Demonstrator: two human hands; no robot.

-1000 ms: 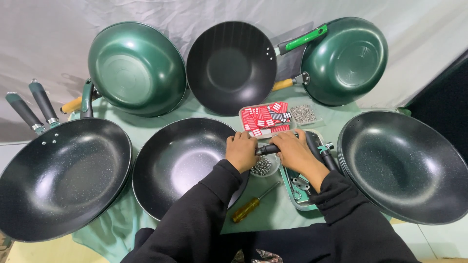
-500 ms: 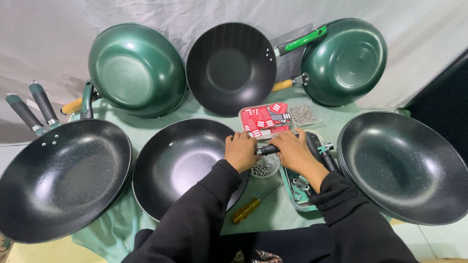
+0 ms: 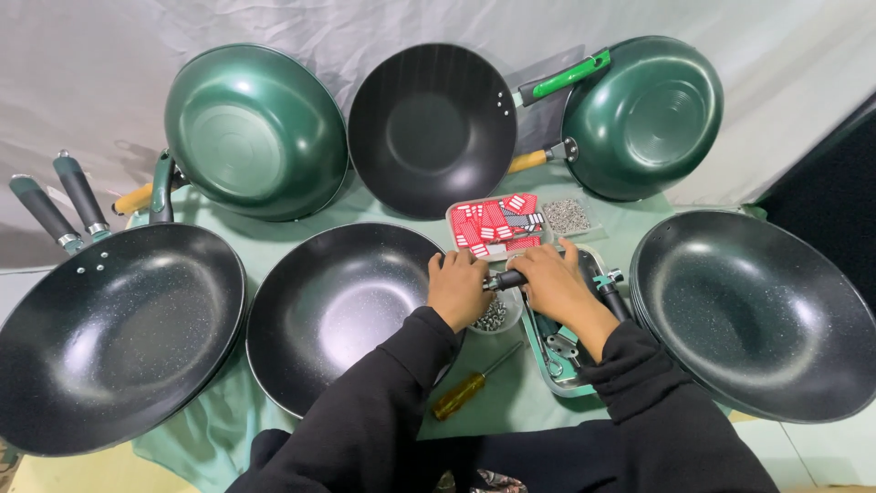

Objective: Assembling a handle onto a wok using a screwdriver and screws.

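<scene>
Six woks were spread over the green-clothed table (image 3: 365, 215), and none had been shifted across the last second. The middle front wok (image 3: 342, 310) was steadied at its rim by the left hand (image 3: 459, 290), while its dark handle (image 3: 505, 279) was kept gripped in the closed right hand (image 3: 552, 285), unchanged.

Glossy green enamel, speckled black non-stick, soft cloth underneath.

Shining hard off the green pan backs (image 3: 255, 132), smooth as lacquer; matt black and ringed inside the upright pan (image 3: 431, 128); faintly flecked, satin-dark in the centre pan (image 3: 342, 306) and the big left pan (image 3: 114, 333). Bright green glossy plastic on one handle (image 3: 561, 76), pale wood on another (image 3: 529, 162). Amber see-through plastic on the screwdriver (image 3: 461, 397). Small bare-metal bits (image 3: 568, 215) glinting. Matt mint cloth (image 3: 506, 415) over the bench, lightly creased.
</scene>
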